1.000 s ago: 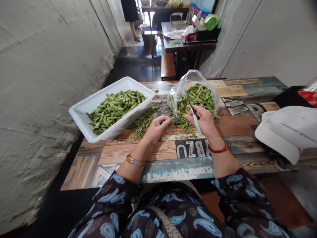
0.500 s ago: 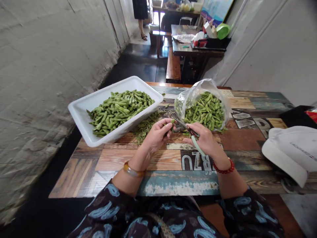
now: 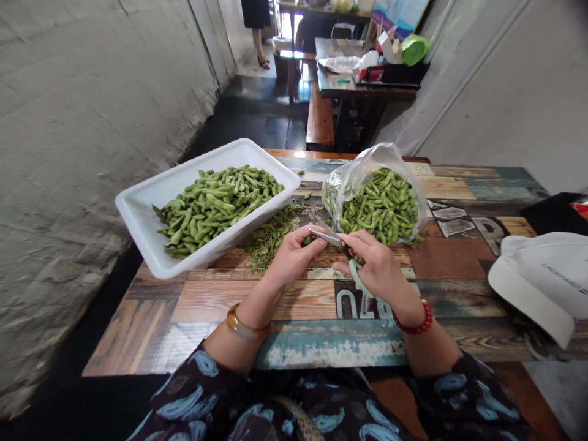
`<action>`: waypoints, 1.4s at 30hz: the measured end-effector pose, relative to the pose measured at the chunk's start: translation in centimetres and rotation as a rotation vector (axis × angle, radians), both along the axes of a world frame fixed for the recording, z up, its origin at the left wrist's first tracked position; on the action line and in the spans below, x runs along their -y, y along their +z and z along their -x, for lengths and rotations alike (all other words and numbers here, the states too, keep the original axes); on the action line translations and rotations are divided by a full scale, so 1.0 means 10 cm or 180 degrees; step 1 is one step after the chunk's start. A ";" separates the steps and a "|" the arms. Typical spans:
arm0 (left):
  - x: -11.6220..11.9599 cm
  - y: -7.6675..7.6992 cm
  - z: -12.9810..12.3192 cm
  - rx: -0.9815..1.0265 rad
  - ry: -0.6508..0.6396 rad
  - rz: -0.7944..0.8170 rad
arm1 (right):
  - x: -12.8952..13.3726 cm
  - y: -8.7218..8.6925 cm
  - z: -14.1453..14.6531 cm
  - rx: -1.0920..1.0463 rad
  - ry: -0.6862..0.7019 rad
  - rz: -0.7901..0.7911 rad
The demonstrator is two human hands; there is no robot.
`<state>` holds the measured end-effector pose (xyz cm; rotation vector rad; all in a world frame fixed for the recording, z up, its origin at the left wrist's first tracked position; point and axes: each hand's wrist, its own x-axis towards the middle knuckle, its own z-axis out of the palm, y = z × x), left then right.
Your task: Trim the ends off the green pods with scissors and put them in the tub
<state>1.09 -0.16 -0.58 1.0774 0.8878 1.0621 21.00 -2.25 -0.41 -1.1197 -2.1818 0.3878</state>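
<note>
My right hand [image 3: 374, 262] is closed around a pair of scissors [image 3: 329, 237] with pale green handles. Their blades point left, at the fingertips of my left hand [image 3: 296, 251]. That hand pinches a green soybean pod [image 3: 307, 241], mostly hidden by the fingers and blades. To the left, a white plastic tub [image 3: 138, 211] holds a heap of green pods [image 3: 215, 202]. Beyond my right hand a clear plastic bag [image 3: 345, 177] lies open with more pods [image 3: 381, 205] inside. Between tub and bag is a pile of green trimmings [image 3: 269, 242].
A white cap [image 3: 539, 282] rests on the right of the patchwork wooden table [image 3: 220, 297]. Behind it sits a black box [image 3: 551, 211]. Farther off stand a bench [image 3: 320, 119] and another table [image 3: 340, 49]. A person's legs [image 3: 258, 46] show at the back.
The scissor blades have swung closer to level, over my left fingertips, and look closer together. Both hands have shifted slightly down in view. The camera view has tilted a little.
</note>
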 end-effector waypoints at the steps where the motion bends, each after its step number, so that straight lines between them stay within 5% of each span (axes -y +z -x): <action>1: 0.00 -0.01 0.01 -0.0063 -0.0004 -0.0079 | 0.00 0.00 0.00 0.0015 -0.0007 -0.0018; 10: -0.02 0.03 0.02 -0.0341 0.0086 -0.0648 | -0.01 -0.05 -0.02 0.0047 0.0001 -0.0004; 17: -0.05 0.09 0.06 0.0485 0.0325 0.0533 | -0.06 -0.08 -0.05 0.0010 -0.0542 -0.0141; 24: -0.06 0.16 0.08 0.1051 0.0349 0.0658 | -0.06 -0.10 -0.02 -0.0006 -0.0361 -0.0106; 42: -0.01 0.08 0.02 0.0300 0.0185 0.0258 | -0.06 -0.10 -0.02 -0.0329 -0.0206 0.0042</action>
